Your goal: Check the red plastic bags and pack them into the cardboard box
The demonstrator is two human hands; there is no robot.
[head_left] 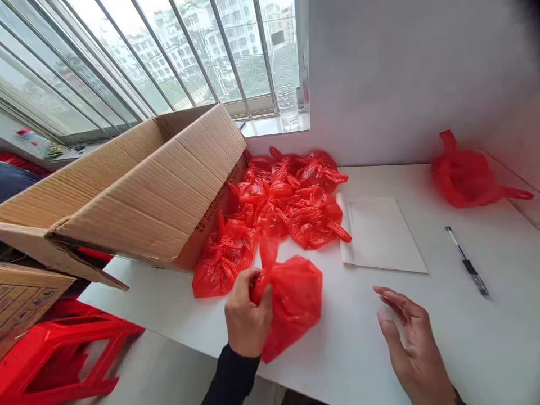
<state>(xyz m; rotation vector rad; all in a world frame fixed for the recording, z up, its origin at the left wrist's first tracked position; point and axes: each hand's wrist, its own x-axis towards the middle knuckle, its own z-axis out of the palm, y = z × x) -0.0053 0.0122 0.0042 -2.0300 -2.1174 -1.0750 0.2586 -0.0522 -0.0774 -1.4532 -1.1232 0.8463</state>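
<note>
Red plastic forms the filled bag (297,298) gripped at its gathered neck by the left hand (248,318), over the near edge of the counter (337,337). Whether the base of this bag touches the counter cannot be told. The right hand (411,343) is spread, thumb and fingers apart, above the counter to the right of the bag.

Directly beyond the held bag, a pile of knotted red bags (314,216) occupies the space between the cardboard box (156,197) and the notepad (386,236). The box takes up the left part of the counter, flaps raised, and hides the lower part of the window bars (228,50). The pile touches or nearly touches its side.

Right of the notepad lies a pen (468,261); farther back, near the wall, sits a loose red bag (464,177). A clear bottle (286,90) stands upright on the windowsill (270,127). Red stools (63,351) stand below the counter at left.
</note>
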